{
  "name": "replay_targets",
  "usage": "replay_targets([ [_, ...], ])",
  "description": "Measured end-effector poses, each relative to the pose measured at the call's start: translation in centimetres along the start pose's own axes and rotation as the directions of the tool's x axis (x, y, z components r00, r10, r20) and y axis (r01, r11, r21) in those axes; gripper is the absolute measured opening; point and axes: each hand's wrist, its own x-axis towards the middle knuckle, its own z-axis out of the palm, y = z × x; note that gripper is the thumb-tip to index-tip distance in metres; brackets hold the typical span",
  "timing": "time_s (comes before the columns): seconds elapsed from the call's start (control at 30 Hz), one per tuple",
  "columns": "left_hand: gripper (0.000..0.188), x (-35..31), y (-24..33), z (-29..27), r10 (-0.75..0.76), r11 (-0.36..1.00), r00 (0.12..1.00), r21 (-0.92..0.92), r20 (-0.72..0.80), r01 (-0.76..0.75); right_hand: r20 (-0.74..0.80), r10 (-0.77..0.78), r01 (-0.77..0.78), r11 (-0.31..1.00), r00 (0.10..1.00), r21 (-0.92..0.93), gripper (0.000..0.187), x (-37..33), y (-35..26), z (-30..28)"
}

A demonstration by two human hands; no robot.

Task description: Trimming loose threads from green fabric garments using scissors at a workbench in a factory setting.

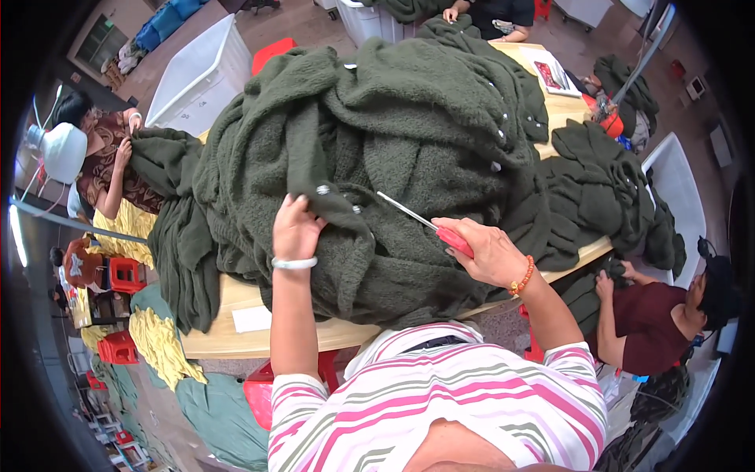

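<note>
A large heap of dark green fuzzy knit fabric (377, 149) covers the table before me. My left hand (294, 223) is closed on the edge of a folded strip of this fabric, thumb and fingers pinching it. Small pale, shiny spots (322, 189) sit on that strip, perhaps buttons. In my right hand (486, 253) is a red-handled tool (410, 211) with a long thin metal shaft; its exact kind is unclear. The shaft points up and left over the heap, its tip a little to the right of the strip. The tip appears apart from my left hand.
The wooden table's edge (314, 338) curves in front of me. White bins (203, 75) stand far left and right. Other people work around the table: one at left (106, 149), one at right (653, 315), one at the far side. Red stools and yellow fabric (161, 346) lie left.
</note>
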Motion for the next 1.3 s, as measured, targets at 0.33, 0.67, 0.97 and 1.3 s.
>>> replay_targets([
  [0.33, 0.096, -0.1, -3.1, 4.7, 0.273, 0.819, 0.923, 0.569, -0.270, -0.075, 0.128, -0.006, 0.012, 0.999, 0.992, -0.050, 0.045, 1.4, -0.6, 2.5],
  [0.67, 0.059, 3.4, -6.0, 3.5, 0.688, 0.220, 0.723, 0.931, 0.063, -0.290, 0.088, 0.094, -0.086, 0.992, 0.992, -0.091, 0.044, -1.9, 0.3, 2.3],
  [0.97, 0.031, 1.9, -4.1, -1.4, 0.050, 0.991, 0.991, -0.115, -0.124, -0.064, 0.010, -0.014, 0.014, 0.998, 1.000, -0.059, 0.045, -0.8, -0.6, 2.7],
  [1.3, 0.028, 3.1, -7.3, -2.7, 0.239, 0.969, 0.949, 0.117, -0.207, -0.219, 0.166, 0.067, -0.041, 0.987, 0.984, -0.155, 0.032, 1.9, -4.6, 4.2],
])
